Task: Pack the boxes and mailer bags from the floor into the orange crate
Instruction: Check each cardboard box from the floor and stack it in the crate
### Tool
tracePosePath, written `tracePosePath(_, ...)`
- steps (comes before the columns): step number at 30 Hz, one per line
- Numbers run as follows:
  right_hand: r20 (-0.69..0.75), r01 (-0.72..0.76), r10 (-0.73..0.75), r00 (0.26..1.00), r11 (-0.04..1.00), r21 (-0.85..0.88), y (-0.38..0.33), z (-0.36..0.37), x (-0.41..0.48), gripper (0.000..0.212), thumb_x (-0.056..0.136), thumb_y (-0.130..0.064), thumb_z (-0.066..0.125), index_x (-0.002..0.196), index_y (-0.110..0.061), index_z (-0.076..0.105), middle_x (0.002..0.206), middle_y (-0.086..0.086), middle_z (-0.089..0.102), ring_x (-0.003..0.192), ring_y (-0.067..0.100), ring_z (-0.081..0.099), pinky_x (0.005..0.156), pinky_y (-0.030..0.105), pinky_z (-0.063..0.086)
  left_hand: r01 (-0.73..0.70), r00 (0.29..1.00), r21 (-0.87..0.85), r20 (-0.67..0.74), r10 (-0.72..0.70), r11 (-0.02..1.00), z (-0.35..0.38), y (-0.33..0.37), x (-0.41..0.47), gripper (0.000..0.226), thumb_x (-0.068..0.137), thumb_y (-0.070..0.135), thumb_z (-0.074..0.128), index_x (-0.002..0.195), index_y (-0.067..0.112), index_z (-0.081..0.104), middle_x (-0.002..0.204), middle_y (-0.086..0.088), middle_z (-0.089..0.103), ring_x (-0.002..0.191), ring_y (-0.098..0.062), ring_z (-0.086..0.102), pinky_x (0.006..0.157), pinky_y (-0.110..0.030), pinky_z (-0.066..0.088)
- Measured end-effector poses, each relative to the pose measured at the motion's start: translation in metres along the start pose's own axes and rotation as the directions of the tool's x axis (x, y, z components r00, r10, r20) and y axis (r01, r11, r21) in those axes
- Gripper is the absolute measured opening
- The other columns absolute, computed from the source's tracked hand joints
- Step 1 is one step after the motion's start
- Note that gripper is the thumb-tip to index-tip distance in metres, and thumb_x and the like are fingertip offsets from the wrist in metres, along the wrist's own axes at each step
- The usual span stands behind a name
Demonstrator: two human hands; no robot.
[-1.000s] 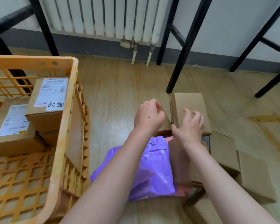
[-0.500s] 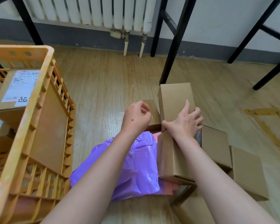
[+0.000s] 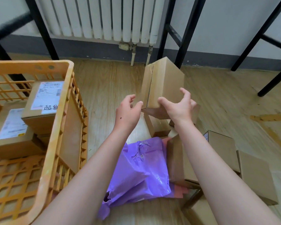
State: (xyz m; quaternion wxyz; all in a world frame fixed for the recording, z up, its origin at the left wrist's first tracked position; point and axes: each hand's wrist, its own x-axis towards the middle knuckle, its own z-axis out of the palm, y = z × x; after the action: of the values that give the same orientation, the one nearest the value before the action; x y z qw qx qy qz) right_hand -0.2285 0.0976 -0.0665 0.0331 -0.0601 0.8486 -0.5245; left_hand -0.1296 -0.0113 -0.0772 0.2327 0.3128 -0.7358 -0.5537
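Item under handling: one plain cardboard box (image 3: 164,80), held clear of the floor (image 3: 104,95) at centre, right of the orange crate (image 3: 62,111). Its long axis runs from the near end up and away toward the far wall, with a taped seam on the left face. The right hand (image 3: 178,109) grips the near end, fingers (image 3: 185,93) spread over the right side and thumb on the near face. The left hand (image 3: 128,111) sits at the near left corner, fingers loosely curved; contact cannot be confirmed. Two labelled boxes (image 3: 44,101) lie in the crate. A purple mailer bag (image 3: 136,172) and further boxes (image 3: 221,148) lie on the floor below.
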Motion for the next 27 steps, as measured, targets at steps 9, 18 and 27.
tracePosePath(9,0.408,-0.408,0.197,0.892,0.742,0.532,-0.049,0.014,-0.038,0.03,0.078,-0.039,0.064,0.104,-0.024,0.059,0.098,-0.001,0.056,0.106,0.029,0.058,0.096,0.05,0.05,-0.122,0.992,-0.213,-0.058,0.112,0.969,-0.065,0.038,-0.007,0.046,0.102,0.026,0.04,0.145,0.015,0.035,0.146,-0.003,0.045,0.133,-0.016,0.044,0.091,-0.016,0.039)
tracePosePath(18,0.681,-0.613,-0.014,0.732,0.425,0.667,-0.113,0.043,-0.083,0.053,0.079,-0.046,0.054,0.123,-0.019,0.058,0.125,0.014,0.056,0.113,0.045,0.053,0.094,0.063,0.043,-0.158,0.98,-0.263,-0.161,0.118,0.952,-0.163,0.058,-0.017,0.022,0.101,0.034,0.04,0.089,0.031,0.059,0.086,0.021,0.059,0.078,0.009,0.058,0.061,-0.006,0.044)
tracePosePath(27,0.882,-0.773,-0.214,0.421,0.425,0.472,-0.145,0.089,-0.134,0.061,0.08,-0.037,0.041,0.13,-0.006,0.055,0.135,0.023,0.053,0.111,0.056,0.054,0.098,0.068,0.036,0.059,0.998,-0.589,0.047,-0.039,0.806,-0.256,0.041,-0.025,0.041,0.094,0.052,0.04,0.126,0.034,0.058,0.125,-0.009,0.06,0.109,-0.028,0.058,0.086,-0.049,0.053)
